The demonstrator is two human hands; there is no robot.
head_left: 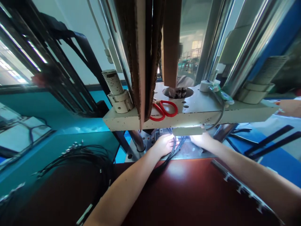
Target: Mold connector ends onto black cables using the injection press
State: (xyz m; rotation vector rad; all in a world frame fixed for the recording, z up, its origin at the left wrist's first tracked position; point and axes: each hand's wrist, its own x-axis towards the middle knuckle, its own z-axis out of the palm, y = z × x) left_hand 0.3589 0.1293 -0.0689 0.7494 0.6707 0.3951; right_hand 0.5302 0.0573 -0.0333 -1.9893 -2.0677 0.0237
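Note:
Both my arms reach forward under the pale upper plate [235, 111] of a press machine. My left hand [163, 145] rests on a bundle of thin black cables [175, 147] lying on the lit metal bed beneath the plate. My right hand [199, 139] is just to the right, its fingers on the same cables and partly hidden by the plate's underside. Whether either hand grips the cables or only presses on them is unclear in the glare.
Red-handled scissors [164, 110] lie on top of the plate beside brown cardboard sheets [143, 56]. A loose coil of black cables [77, 157] sits on the dark red table [188, 194] at left. A strip of connectors [244, 190] lies at right. Another person's fingers [290, 107] show at the right edge.

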